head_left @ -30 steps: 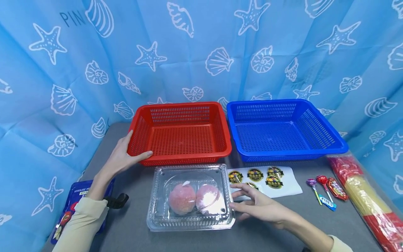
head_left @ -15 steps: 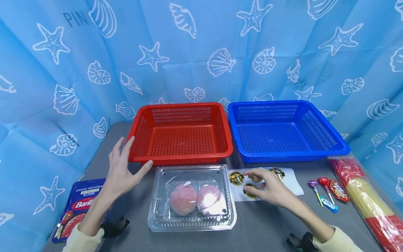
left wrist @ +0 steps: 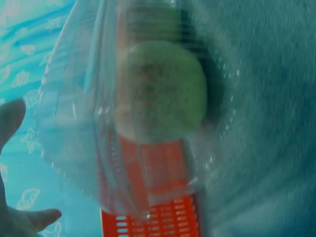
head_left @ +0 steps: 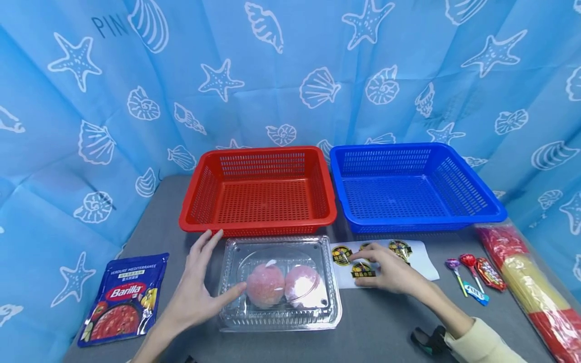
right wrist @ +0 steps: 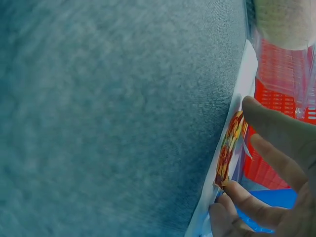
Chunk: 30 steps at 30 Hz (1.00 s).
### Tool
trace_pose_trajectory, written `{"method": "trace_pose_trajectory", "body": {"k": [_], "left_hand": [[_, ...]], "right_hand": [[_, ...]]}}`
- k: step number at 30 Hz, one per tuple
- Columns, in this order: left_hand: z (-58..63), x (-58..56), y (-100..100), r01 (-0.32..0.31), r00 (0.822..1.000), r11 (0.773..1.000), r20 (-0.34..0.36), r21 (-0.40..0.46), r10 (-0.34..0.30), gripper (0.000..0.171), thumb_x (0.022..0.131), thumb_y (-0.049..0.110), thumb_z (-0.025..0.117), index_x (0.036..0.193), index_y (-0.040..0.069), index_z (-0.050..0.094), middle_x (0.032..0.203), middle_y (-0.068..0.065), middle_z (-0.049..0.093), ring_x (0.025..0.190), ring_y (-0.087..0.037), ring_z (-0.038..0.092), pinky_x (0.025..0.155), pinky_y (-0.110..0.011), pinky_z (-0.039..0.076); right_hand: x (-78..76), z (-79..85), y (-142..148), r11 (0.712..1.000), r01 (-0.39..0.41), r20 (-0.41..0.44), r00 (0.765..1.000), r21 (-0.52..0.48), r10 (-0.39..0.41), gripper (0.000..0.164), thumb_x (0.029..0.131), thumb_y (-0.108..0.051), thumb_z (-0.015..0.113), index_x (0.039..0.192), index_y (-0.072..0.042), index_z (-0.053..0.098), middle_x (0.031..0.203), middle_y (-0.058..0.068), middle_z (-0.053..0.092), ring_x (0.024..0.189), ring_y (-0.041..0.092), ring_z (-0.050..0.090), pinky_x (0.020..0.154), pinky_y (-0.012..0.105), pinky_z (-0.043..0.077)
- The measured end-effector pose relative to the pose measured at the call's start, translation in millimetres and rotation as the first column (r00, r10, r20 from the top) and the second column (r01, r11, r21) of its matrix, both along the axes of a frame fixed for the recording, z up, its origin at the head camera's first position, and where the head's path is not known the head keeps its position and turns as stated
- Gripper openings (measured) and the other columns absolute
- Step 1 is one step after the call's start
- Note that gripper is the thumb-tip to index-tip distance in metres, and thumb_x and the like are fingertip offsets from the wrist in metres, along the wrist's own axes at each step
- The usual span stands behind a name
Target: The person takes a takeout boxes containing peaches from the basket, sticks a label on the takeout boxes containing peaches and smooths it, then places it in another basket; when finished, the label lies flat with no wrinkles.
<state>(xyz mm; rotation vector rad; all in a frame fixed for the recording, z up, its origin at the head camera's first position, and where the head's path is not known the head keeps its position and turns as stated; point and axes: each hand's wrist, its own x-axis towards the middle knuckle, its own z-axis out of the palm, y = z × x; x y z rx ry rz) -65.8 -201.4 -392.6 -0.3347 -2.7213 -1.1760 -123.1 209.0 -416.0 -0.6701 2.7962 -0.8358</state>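
Nearest the camera, the left hand stands at the left side of a clear plastic container. Its fingers are extended and spread, holding nothing; its thumb overlaps the lid in the head view, but contact cannot be confirmed. The spread appears suited to steadying the container. The Barilla pouch lies flat to the left, clear of both hands, evidently set aside.

The container sits on the grey table, directly before the baskets, with two pink fruits inside; the central position presumably keeps it within reach of both hands.

The right hand is over a white sheet of labels just right of the container. Its fingers are bent, tips at one label; whether they grasp its edge cannot be told. The sheet's placement apparently keeps the labels close to the container.

Further right lie two lollipops and a long bag of strands. Beyond stand the red basket and blue basket, then the curtain.

Against the frame half a second earlier, the left hand has left the red basket's near corner for the container, uncovering the pouch fully. The right hand remains over the sheet; the container shows no evident displacement.
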Motion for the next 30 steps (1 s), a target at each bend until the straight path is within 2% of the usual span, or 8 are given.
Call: {"method": "trace_pose_trajectory", "body": {"k": [4,12,17,24,30], "left_hand": [[-8.6,0.4,5.7,0.035,0.997,0.999,0.068,-0.012,-0.034,0.114,0.074,0.043,0.088,0.163,0.038,0.017,0.170,-0.021,0.012,0.151,-0.056,0.021,0.101,-0.087,0.029],[-19.5,-3.4,12.2,0.082,0.983,0.997,0.167,0.000,-0.081,0.123,0.071,0.049,0.089,0.163,0.041,0.009,0.171,-0.025,0.003,0.152,-0.060,0.016,0.102,-0.086,0.031],[-20.2,-3.4,11.8,0.113,0.973,0.993,0.207,-0.016,-0.107,0.126,0.071,0.051,0.088,0.165,0.036,0.006,0.172,-0.025,0.003,0.153,-0.058,0.016,0.106,-0.083,0.031],[-22.8,-0.6,5.6,0.230,0.941,0.973,0.249,0.027,-0.230,0.142,0.065,0.048,0.093,0.165,0.032,-0.006,0.170,-0.029,-0.009,0.151,-0.062,0.010,0.108,-0.083,0.028],[-20.6,-1.0,1.4,0.267,0.924,0.964,0.280,0.016,-0.261,0.151,0.061,0.055,0.094,0.164,0.030,-0.013,0.167,-0.030,-0.019,0.150,-0.064,0.006,0.109,-0.081,0.028]], "right_hand": [[-2.3,0.4,-1.4,0.999,-0.004,0.013,1.000,0.053,0.004,0.045,0.076,-0.029,0.089,0.118,-0.018,0.077,0.113,0.009,0.065,0.100,0.021,0.059,0.077,0.035,0.049],[-4.1,-2.1,-1.4,0.997,-0.031,0.024,0.999,0.066,0.030,0.043,0.075,-0.028,0.090,0.115,-0.018,0.079,0.111,0.004,0.061,0.096,0.014,0.053,0.076,0.029,0.045],[-4.2,-2.7,-1.5,0.996,-0.047,-0.003,0.999,0.072,0.047,0.036,0.073,-0.029,0.091,0.107,-0.019,0.082,0.107,0.002,0.060,0.094,0.012,0.050,0.075,0.027,0.043],[-4.4,-2.8,-1.4,0.995,-0.077,-0.025,0.997,0.071,0.079,0.026,0.074,-0.030,0.090,0.098,-0.024,0.082,0.106,-0.001,0.059,0.095,0.012,0.050,0.078,0.029,0.044],[-4.9,-4.2,-0.4,0.993,-0.087,-0.077,0.993,0.084,0.093,0.039,0.073,-0.030,0.090,0.108,-0.016,0.079,0.106,0.002,0.062,0.092,0.012,0.054,0.076,0.029,0.048]]}}
